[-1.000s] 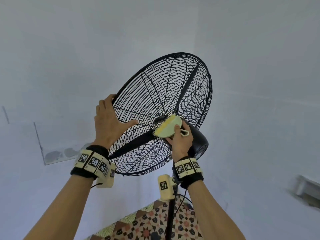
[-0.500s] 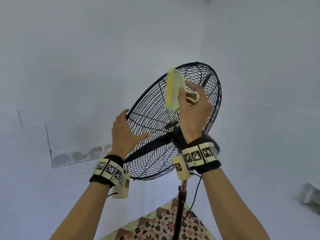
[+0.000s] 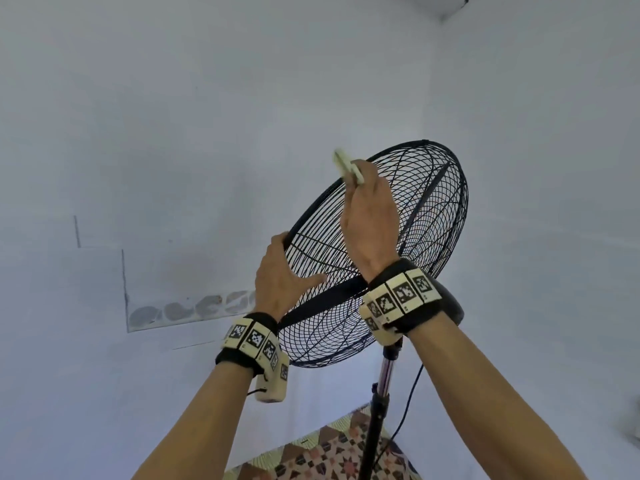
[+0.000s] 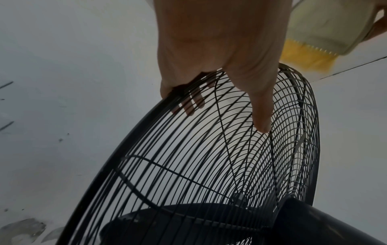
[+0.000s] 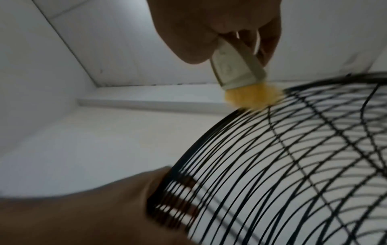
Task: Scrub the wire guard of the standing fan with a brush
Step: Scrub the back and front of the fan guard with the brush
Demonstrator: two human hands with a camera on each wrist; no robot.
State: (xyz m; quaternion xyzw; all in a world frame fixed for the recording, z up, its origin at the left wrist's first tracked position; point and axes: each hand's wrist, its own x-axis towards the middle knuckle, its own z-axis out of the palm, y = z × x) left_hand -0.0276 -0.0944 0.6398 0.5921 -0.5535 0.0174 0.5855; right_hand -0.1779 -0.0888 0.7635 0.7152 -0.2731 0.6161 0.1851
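Observation:
The black wire guard (image 3: pixel 429 216) of the standing fan tilts upward at centre. My left hand (image 3: pixel 280 271) grips its left rim, fingers hooked round the edge and showing through the wires (image 4: pixel 192 102), thumb (image 4: pixel 261 114) lying across the back wires. My right hand (image 3: pixel 367 209) holds a pale green brush (image 3: pixel 348 166) with yellow bristles (image 5: pixel 251 97) at the guard's upper left rim (image 5: pixel 236 112); the bristles touch the outer wires. The brush (image 4: pixel 326 33) also shows at the top right of the left wrist view.
The chrome and black fan pole (image 3: pixel 381 396) runs down below the guard with a black cord (image 3: pixel 412 400) beside it. The black motor housing (image 4: pixel 314 223) sits behind the guard. Patterned floor tiles (image 3: pixel 332 455) lie below. Pale walls surround the fan.
My right hand has carried the brush from the hub up and left to the guard's upper rim. The left hand kept its grip on the rim. The view has shifted.

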